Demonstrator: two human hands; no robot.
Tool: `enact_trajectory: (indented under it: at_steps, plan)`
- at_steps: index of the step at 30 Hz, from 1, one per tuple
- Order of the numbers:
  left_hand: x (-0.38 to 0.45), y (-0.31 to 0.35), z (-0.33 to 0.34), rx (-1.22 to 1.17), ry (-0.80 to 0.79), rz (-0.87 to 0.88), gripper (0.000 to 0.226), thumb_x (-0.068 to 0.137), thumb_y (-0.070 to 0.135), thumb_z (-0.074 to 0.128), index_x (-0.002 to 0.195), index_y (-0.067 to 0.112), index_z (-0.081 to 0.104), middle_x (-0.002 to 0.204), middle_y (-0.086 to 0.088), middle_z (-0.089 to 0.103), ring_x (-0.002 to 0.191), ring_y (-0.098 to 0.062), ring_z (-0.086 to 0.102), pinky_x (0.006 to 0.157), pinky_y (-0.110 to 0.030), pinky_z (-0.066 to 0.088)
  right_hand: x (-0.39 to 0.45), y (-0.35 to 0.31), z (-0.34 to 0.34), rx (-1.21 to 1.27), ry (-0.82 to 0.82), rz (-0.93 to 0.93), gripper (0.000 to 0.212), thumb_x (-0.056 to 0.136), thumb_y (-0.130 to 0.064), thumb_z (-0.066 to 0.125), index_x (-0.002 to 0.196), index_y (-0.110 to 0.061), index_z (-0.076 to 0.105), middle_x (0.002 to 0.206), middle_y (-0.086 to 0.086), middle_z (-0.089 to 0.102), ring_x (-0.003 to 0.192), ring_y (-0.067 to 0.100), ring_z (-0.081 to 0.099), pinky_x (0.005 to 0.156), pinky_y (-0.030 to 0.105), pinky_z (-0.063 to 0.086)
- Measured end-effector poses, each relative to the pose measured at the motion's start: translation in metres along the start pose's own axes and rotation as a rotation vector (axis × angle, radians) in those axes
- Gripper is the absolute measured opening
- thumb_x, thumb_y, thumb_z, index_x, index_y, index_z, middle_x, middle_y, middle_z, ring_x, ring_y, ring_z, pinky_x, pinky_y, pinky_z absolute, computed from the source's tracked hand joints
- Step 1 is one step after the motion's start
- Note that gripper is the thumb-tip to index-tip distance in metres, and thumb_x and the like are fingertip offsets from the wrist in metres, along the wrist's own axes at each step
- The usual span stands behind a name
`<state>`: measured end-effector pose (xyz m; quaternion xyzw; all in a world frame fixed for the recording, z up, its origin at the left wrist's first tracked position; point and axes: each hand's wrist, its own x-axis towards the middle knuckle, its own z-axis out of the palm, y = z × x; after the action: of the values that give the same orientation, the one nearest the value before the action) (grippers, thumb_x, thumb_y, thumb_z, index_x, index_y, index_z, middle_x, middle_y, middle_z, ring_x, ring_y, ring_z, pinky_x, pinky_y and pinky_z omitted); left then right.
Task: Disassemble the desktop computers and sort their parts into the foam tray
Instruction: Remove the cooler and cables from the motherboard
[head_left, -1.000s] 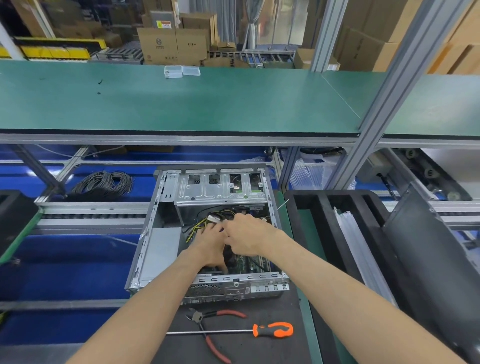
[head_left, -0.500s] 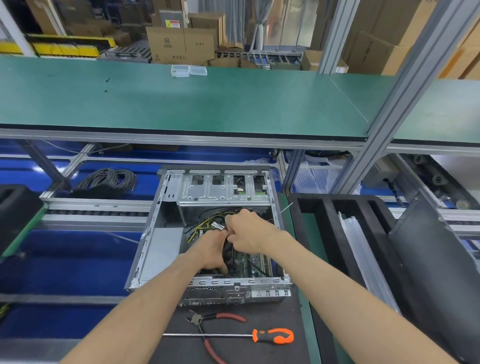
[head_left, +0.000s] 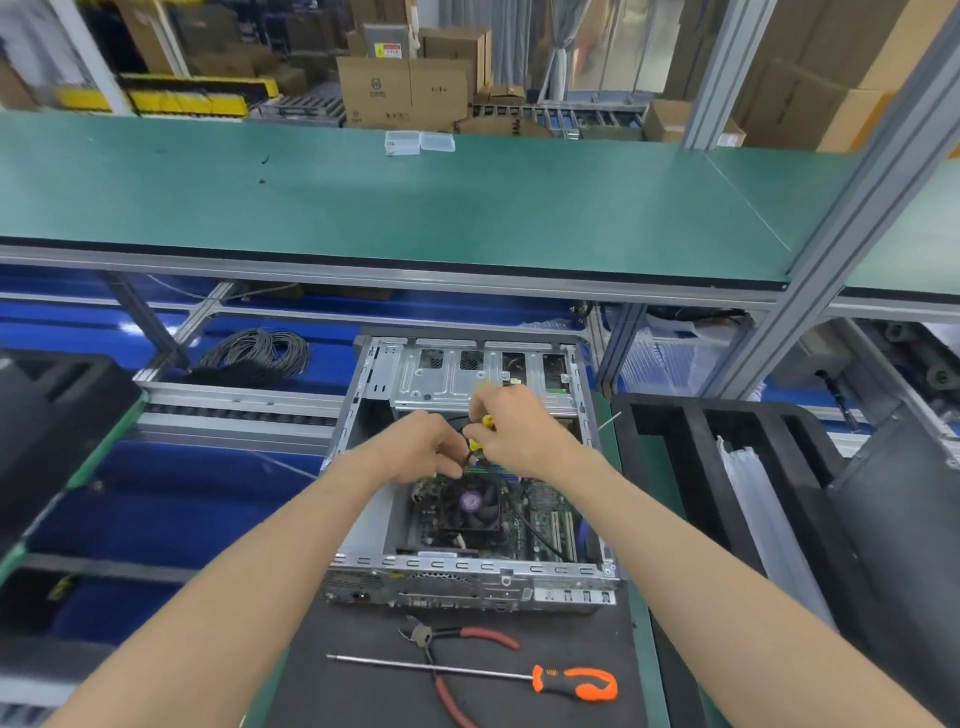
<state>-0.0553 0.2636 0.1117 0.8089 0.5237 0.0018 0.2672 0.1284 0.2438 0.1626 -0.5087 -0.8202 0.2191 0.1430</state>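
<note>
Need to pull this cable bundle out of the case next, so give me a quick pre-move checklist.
1. Left hand grips cables: ok.
2. Right hand pinches the yellow wires: ok.
3. Plug free of the board: cannot tell, fingers hide it.
4. Black cable crossing by the fan: not ok, could snag.
5. Case flat on the mat: ok.
6. Pliers and screwdriver within reach: ok.

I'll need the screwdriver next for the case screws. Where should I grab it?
Grip the orange handle of the screwdriver, from above with the right hand: it lies flat, handle pointing right, and its thin shaft crosses the pliers.
</note>
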Motion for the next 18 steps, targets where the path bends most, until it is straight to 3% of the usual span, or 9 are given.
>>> enact_trajectory:
  at_steps: [2,5,8,10,12,15,18]
  plan:
    - [-0.004,-0.007,-0.002,-0.027,0.065,-0.014,0.011,0.087,0.021,0.077,0.098,0.021,0.080,0.077,0.013,0.068,0.073,-0.005,0.057,0.072,-0.019,0.041,0.006,-0.007,0.009,0.021,-0.005,-0.023,0.012,0.094,-0.017,0.059,0.101,-0.009,0.055,0.096,0.014,0.064,0.089,0.031,0.054,0.071,0.038,0.043]
    - [-0.010,-0.019,-0.001,-0.063,0.120,-0.061,0.011,0.085,0.024,0.078,0.094,0.020,0.081,0.078,0.005,0.074,0.077,-0.013,0.064,0.081,-0.030,0.048,0.015,-0.015,0.021,0.019,-0.033,-0.060,0.013,0.096,-0.019,0.058,0.101,-0.010,0.051,0.097,0.014,0.062,0.087,0.033,0.055,0.075,0.043,0.047]
    - [-0.011,-0.024,0.003,-0.021,0.120,-0.095,0.011,0.084,0.029,0.078,0.092,0.021,0.081,0.080,0.005,0.075,0.086,-0.017,0.067,0.086,-0.031,0.046,0.024,-0.019,0.031,-0.013,-0.075,-0.069,0.012,0.095,-0.020,0.057,0.097,-0.012,0.048,0.091,0.008,0.057,0.085,0.033,0.054,0.071,0.043,0.047]
    - [-0.009,-0.026,0.007,0.025,0.100,-0.120,0.012,0.083,0.032,0.078,0.086,0.021,0.080,0.079,0.004,0.075,0.087,-0.020,0.068,0.079,-0.029,0.043,0.027,-0.019,0.035,-0.037,-0.108,-0.071,0.012,0.094,-0.020,0.056,0.096,-0.012,0.047,0.086,0.006,0.056,0.082,0.032,0.054,0.069,0.045,0.047]
    - [-0.007,-0.027,0.010,0.051,0.087,-0.150,0.014,0.081,0.035,0.079,0.072,0.025,0.075,0.065,0.010,0.067,0.082,-0.023,0.067,0.072,-0.028,0.039,0.029,-0.018,0.038,-0.048,-0.130,-0.078,0.011,0.094,-0.019,0.055,0.096,-0.012,0.047,0.079,0.004,0.054,0.079,0.032,0.054,0.069,0.047,0.049]
    - [-0.003,-0.030,0.012,0.046,0.089,-0.194,0.039,0.079,0.041,0.079,0.049,0.036,0.054,0.053,0.016,0.052,0.070,-0.021,0.058,0.067,-0.031,0.039,0.033,-0.018,0.039,-0.065,-0.141,-0.068,0.011,0.093,-0.020,0.054,0.096,-0.012,0.047,0.077,0.003,0.053,0.078,0.032,0.054,0.069,0.047,0.049]
    - [-0.003,-0.031,0.014,0.071,0.098,-0.220,0.047,0.077,0.044,0.080,0.045,0.036,0.047,0.054,0.016,0.049,0.068,-0.021,0.055,0.066,-0.031,0.037,0.035,-0.018,0.040,-0.070,-0.155,-0.057,0.012,0.093,-0.020,0.054,0.097,-0.011,0.047,0.080,0.005,0.055,0.080,0.032,0.055,0.069,0.047,0.050]
